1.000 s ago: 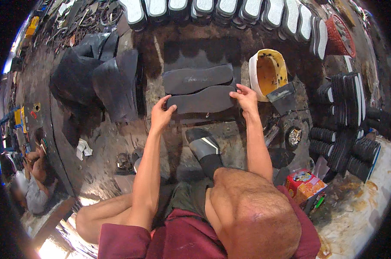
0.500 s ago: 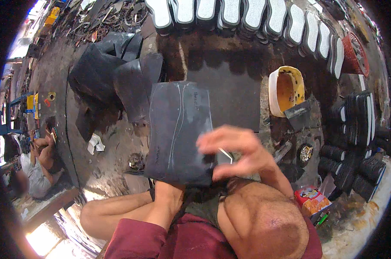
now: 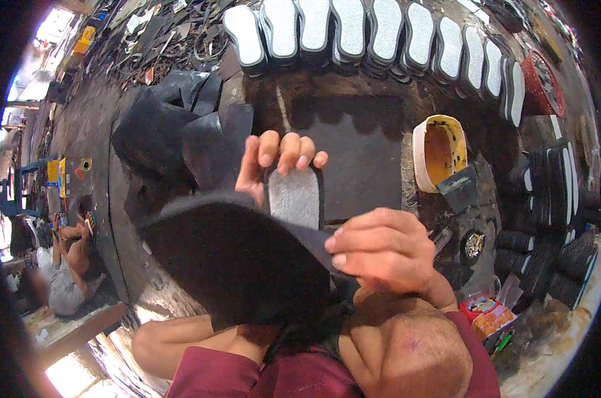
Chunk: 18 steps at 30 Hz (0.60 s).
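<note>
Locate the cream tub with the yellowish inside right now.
In the head view, the cream tub sits right of centre, above the right hand, between the flat dark sheet and the small dark slab at its lower right.

dark, flat, curved-edge sheet above lap; r hand at its r edge. l hand beyond sheet, fingertips over far end of grey-faced, round-ended sole piece, which is partly hid behind sheet. on floor beyond: dark rect. flat slab. r of slab: cream oval tub, dark flat offcut at its near side. far side: arc of white-topped sole stacks, red perforated basket at r end. l: black folded sheet heap, dark strip scraps behind. far r: upright black sole stack.
</note>
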{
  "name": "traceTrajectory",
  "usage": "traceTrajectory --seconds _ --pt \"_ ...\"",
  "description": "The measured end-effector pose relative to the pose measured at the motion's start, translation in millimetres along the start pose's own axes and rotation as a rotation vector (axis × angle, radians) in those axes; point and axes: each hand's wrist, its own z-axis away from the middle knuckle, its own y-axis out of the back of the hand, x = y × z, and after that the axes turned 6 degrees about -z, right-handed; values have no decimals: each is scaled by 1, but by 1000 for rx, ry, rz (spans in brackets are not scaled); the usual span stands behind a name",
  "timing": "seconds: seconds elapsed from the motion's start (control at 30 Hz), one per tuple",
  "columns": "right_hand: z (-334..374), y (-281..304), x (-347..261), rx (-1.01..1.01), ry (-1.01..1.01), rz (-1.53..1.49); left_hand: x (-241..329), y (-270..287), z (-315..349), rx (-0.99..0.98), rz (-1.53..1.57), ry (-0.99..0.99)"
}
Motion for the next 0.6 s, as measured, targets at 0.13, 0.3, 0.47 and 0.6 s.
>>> traceTrajectory --seconds 0.13,0.3,0.47,0.6 --pt "0 -7 2 127 -71 0 1 -6 -1 -195 -2 48" --pt "5 -20 11 264 -237 31 -5 2 -6 -288 68 52" --pt "14 -22 11 318 -597 -130 -13 1 -2 -198 52 9" --pt "17 -26 15 409 -773 210 -20 23 -2 -191 -56 -48"
